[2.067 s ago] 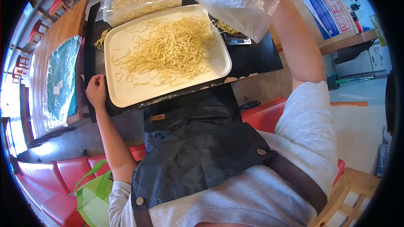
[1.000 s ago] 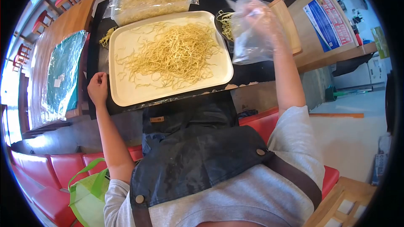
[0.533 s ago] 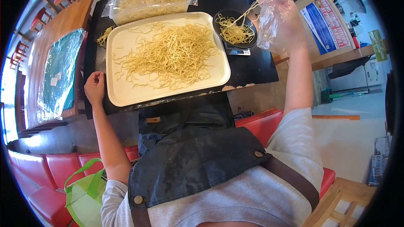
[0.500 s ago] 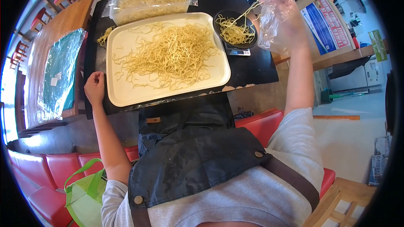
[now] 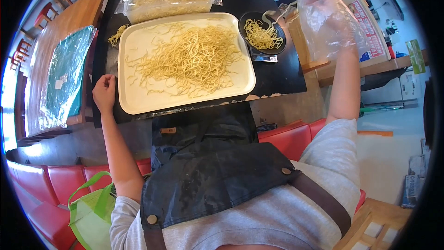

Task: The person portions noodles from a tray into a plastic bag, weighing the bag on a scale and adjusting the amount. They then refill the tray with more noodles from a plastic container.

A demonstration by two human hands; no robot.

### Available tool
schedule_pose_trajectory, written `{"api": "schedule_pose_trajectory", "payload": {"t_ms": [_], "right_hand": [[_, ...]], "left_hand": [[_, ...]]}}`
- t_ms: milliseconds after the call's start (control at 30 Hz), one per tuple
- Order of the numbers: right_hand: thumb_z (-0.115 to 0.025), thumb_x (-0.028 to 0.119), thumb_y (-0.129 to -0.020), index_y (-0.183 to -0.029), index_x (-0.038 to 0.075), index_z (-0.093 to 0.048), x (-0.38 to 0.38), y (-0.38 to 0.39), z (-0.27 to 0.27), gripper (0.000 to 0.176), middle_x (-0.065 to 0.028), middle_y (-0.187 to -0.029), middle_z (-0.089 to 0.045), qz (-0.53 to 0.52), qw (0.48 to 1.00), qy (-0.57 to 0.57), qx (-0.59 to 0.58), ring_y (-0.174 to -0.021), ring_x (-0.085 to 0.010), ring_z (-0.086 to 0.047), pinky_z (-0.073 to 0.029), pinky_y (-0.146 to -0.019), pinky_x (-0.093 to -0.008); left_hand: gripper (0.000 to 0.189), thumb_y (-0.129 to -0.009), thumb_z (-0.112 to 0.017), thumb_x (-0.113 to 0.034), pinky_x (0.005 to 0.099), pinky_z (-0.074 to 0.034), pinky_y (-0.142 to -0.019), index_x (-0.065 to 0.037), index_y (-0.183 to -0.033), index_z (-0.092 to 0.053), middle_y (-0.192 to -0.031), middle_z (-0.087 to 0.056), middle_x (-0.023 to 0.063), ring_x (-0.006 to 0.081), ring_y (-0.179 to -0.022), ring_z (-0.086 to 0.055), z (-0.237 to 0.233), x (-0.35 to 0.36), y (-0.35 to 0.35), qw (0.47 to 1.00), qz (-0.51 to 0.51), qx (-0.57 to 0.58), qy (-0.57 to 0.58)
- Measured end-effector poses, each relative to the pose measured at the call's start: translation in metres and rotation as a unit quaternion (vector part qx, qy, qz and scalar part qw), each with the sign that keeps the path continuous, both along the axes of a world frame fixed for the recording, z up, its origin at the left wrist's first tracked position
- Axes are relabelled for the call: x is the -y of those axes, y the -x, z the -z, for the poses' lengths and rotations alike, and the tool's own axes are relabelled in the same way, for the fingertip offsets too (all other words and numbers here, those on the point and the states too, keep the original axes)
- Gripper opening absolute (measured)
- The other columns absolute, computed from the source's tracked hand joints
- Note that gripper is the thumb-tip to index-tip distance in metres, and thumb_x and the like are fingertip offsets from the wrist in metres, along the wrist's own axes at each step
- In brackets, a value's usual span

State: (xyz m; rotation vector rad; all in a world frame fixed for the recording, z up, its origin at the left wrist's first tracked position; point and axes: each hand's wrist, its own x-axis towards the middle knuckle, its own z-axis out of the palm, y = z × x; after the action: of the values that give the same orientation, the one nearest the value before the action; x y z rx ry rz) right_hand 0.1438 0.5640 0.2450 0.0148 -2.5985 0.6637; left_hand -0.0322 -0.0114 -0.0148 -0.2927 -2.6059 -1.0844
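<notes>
My left hand (image 5: 104,93) rests at the table's left front edge, fingers curled, beside a cream tray (image 5: 132,104). Nothing shows in it. A loose heap of yellow noodles (image 5: 201,60) lies on the tray. My right hand (image 5: 330,16), covered by a clear plastic bag (image 5: 312,37), is raised to the right of a black bowl (image 5: 243,41). Noodle strands stretch from the bowl to the bagged hand, which appears closed on them; the plastic and blur partly hide the fingers. More noodles (image 5: 263,36) sit in the bowl, which stands on a small digital scale (image 5: 265,58).
Behind the tray stands a clear plastic tub (image 5: 169,11) of noodles. A small noodle clump (image 5: 118,35) lies left of the tray on the black table (image 5: 286,76). A plastic-covered wooden table (image 5: 58,78) is at left, and a counter with printed sheets (image 5: 367,25) at right.
My right hand and its bag have moved farther right, away from the bowl, with strands trailing. The noodle pile in the bowl looks smaller. My left hand has stayed put.
</notes>
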Motion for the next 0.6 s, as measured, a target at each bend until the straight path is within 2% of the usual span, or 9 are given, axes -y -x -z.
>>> {"api": "schedule_pose_trajectory", "payload": {"t_ms": [267, 333, 400, 433, 500, 533, 600], "right_hand": [[-0.06, 0.008, -0.083, -0.09, 0.0, -0.066, 0.014, -0.006, -0.008, 0.013, -0.0061, -0.089, -0.067, -0.016, 0.995, -0.089, -0.048, -0.085, -0.0173, -0.062, -0.047, -0.082, -0.0295], [-0.06, 0.008, -0.083, -0.09, 0.0, -0.066, 0.019, -0.01, -0.017, 0.013, -0.0062, -0.089, -0.067, -0.016, 0.991, -0.109, -0.078, -0.086, -0.0175, -0.062, -0.047, -0.082, -0.0296], [-0.058, 0.011, -0.086, -0.094, 0.001, -0.065, 0.034, -0.012, -0.037, 0.015, -0.0058, -0.089, -0.067, 0.072, 0.918, -0.253, -0.297, -0.085, -0.0193, -0.062, -0.047, -0.081, -0.0292], [-0.058, 0.011, -0.086, -0.094, 0.001, -0.065, 0.048, -0.011, -0.041, 0.015, -0.0058, -0.089, -0.067, 0.072, 0.918, -0.252, -0.297, -0.085, -0.0193, -0.062, -0.047, -0.081, -0.0292], [-0.061, 0.006, -0.08, -0.087, 0.002, -0.064, 0.073, -0.007, -0.046, 0.009, -0.0076, -0.078, -0.064, 0.033, 0.944, 0.009, -0.328, -0.068, -0.0103, -0.056, -0.047, -0.062, -0.0258], [-0.061, 0.006, -0.08, -0.087, 0.002, -0.064, 0.064, -0.009, -0.046, 0.009, -0.0076, -0.078, -0.064, 0.036, 0.944, 0.008, -0.329, -0.068, -0.0103, -0.056, -0.047, -0.062, -0.0258], [-0.058, 0.005, -0.08, -0.085, 0.002, -0.063, 0.034, -0.011, -0.047, 0.008, -0.0062, -0.078, -0.063, 0.139, 0.914, -0.214, -0.314, -0.067, -0.0097, -0.056, -0.046, -0.06, -0.0247]], "left_hand": [[0.016, -0.083, -0.064, -0.022, 0.0277, -0.044, -0.058, -0.007, -0.087, -0.067, -0.066, -0.061, 0.004, 0.0128, -0.059, -0.056, -0.003, 0.0, -0.001, 1.0, 0.003, 0.007, 0.003], [0.018, -0.086, -0.063, -0.022, 0.024, -0.044, -0.058, -0.005, -0.09, -0.067, -0.067, -0.061, 0.0018, 0.0077, -0.06, -0.055, -0.003, -0.001, -0.001, 1.0, 0.003, 0.003, 0.012], [0.017, -0.086, -0.063, -0.022, 0.024, -0.043, -0.058, -0.005, -0.09, -0.067, -0.067, -0.061, 0.0019, 0.0076, -0.061, -0.055, -0.003, 0.0, 0.0, 1.0, 0.006, 0.005, 0.014], [0.017, -0.086, -0.064, -0.022, 0.0239, -0.043, -0.058, -0.005, -0.09, -0.067, -0.067, -0.061, 0.002, 0.0075, -0.061, -0.054, -0.002, 0.001, -0.001, 1.0, 0.008, 0.009, 0.016], [0.017, -0.086, -0.064, -0.021, 0.0238, -0.043, -0.058, -0.005, -0.09, -0.067, -0.067, -0.061, 0.002, 0.0075, -0.061, -0.054, 0.0, 0.003, 0.0, 1.0, 0.009, 0.001, 0.023], [0.017, -0.086, -0.064, -0.021, 0.0237, -0.043, -0.058, -0.005, -0.09, -0.067, -0.068, -0.062, 0.002, 0.0075, -0.061, -0.054, 0.0, 0.002, 0.002, 1.0, 0.011, -0.007, 0.027], [0.017, -0.085, -0.064, -0.021, 0.0237, -0.043, -0.059, -0.005, -0.09, -0.067, -0.068, -0.062, 0.002, 0.0076, -0.062, -0.055, 0.0, 0.001, 0.001, 1.0, 0.01, -0.002, 0.021]]}}
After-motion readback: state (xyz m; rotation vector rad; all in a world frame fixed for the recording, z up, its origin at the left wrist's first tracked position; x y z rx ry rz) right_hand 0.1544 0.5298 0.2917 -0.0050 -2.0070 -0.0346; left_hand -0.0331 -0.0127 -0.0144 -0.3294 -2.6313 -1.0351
